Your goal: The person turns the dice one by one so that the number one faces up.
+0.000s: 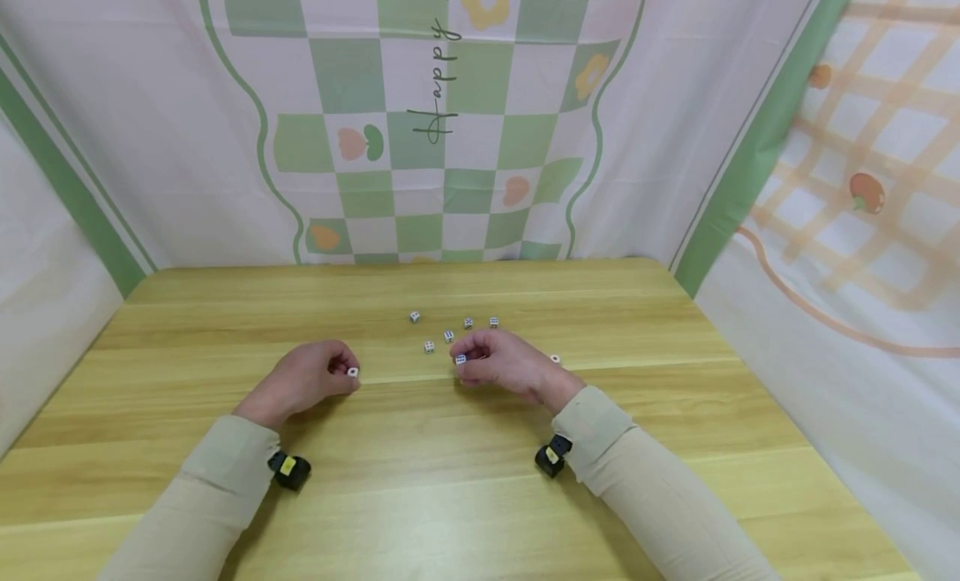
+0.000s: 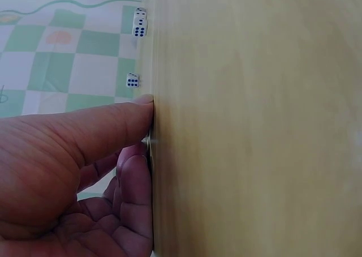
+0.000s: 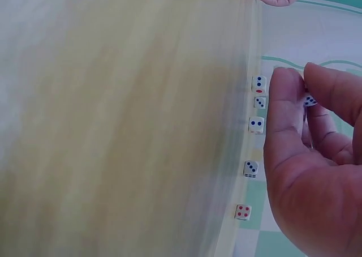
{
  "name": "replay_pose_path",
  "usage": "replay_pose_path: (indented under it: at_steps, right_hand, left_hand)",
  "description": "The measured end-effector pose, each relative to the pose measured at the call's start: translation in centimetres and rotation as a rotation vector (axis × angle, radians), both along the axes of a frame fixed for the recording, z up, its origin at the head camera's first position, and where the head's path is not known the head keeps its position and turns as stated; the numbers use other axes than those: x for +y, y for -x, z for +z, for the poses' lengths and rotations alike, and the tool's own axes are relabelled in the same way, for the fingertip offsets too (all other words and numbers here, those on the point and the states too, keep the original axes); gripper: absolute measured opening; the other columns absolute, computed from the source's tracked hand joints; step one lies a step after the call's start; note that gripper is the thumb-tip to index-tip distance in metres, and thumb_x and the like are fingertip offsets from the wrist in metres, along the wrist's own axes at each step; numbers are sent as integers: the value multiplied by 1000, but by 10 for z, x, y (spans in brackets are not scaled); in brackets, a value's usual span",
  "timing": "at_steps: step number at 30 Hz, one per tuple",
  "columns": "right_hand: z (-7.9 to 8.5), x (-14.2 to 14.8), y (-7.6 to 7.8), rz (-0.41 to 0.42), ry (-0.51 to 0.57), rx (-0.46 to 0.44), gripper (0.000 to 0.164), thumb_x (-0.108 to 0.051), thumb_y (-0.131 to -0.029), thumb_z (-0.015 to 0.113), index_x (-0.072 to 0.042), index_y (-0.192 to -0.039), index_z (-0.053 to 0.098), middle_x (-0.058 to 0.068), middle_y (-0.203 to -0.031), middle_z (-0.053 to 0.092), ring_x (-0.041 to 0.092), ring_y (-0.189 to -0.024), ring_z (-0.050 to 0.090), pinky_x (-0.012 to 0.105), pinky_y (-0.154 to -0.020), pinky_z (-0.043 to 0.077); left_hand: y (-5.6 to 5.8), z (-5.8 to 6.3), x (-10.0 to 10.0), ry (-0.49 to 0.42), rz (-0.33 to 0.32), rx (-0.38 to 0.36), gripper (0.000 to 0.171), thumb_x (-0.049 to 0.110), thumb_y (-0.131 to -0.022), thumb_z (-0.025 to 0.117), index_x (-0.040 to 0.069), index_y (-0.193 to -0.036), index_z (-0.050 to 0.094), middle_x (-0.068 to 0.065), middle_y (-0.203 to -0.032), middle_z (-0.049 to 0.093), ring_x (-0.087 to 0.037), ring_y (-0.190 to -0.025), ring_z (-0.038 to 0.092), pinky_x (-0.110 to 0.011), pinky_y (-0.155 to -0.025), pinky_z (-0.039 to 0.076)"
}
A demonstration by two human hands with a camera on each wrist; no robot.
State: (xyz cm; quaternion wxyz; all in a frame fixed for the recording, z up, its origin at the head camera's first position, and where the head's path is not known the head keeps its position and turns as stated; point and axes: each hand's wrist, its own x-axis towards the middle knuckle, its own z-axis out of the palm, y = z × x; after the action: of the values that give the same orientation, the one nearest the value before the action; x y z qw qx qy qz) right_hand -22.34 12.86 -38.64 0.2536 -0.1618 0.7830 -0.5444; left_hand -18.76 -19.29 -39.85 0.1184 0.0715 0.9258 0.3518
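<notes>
Two hands and eight white dice at a wooden table [image 1: 390, 498]. At left we see the left hand [image 1: 306, 383] with its fingers curled and the thumb meeting them, clamped on a single-spot die [image 1: 353, 372] at the fingertips; in the left wrist view its own fingers largely hide this die. At centre we find the right hand [image 1: 506, 366], thumb and forefinger pinched on a blue-spotted die [image 1: 461, 359], which shows partly between them in the right wrist view. The two hands stand well apart. Five loose dice [image 1: 429, 347] rest on the wood between and beyond the hands, the closest just past the right fingertips; we note a sixth loose die [image 1: 555, 359] near the right wrist. Each pale sleeve [image 1: 228, 448] ends near a small black wrist camera [image 1: 291, 470]. Behind the table we observe a cloth [image 1: 420, 189] with green and white checks
</notes>
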Motion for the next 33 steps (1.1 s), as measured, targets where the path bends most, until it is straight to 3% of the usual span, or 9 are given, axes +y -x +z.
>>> replay_pose_path:
  at_steps: [8, 21, 33]
  right_hand:
    - [1, 0, 0, 28, -33, 35, 36, -9, -101, 67, 1, -135, 64, 11, -117, 64, 18, -101, 67, 33, -92, 59]
    - [1, 0, -1, 19, 0, 2, 31, -4, -100, 64, 6, -129, 62, 12, -111, 67, 19, -99, 67, 33, -91, 59]
    - [1, 0, -1, 35, -37, 16, 34, -10, -103, 63, 2, -134, 63, 17, -125, 69, 23, -108, 69, 34, -92, 59]
  left_hand:
    - [0, 0, -1, -4, 4, 0, 13, 21, -97, 74, 12, -102, 67, -4, -94, 62, -21, -84, 54, -35, -71, 44]
    - [0, -1, -1, -2, -1, 6, 13, 21, -97, 74, 12, -102, 67, -4, -93, 62, -21, -84, 55, -34, -72, 44]
    - [-1, -1, 1, 11, -1, 21, 14, 22, -96, 75, 12, -101, 67, -3, -94, 62, -20, -84, 54, -34, -71, 44]
